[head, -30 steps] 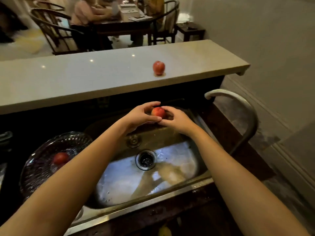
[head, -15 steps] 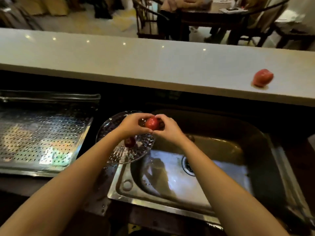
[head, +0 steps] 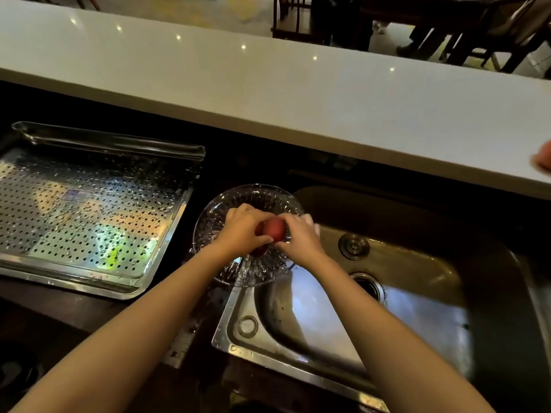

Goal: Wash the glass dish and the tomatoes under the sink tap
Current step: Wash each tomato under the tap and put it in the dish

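A red tomato (head: 274, 230) is held between my left hand (head: 242, 231) and my right hand (head: 298, 236), just above the clear glass dish (head: 220, 201). The dish sits on the dark counter at the sink's left rim. Under my left hand a second tomato (head: 260, 250) shows only as a dark red sliver inside the dish. A third tomato (head: 544, 158) lies on the pale bar top at the far right edge, cut off by the frame. The steel sink (head: 417, 308) lies to the right of my hands. The tap is out of view.
A perforated steel drying tray (head: 83, 210) lies to the left of the dish. The long pale bar top (head: 268, 84) runs across behind the sink. Beyond it stand dark chairs and a table (head: 447, 31), with a person's legs visible.
Both hands carried the tomato left from over the sink basin to above the glass dish. My view swung left and down, so the tap left the frame.
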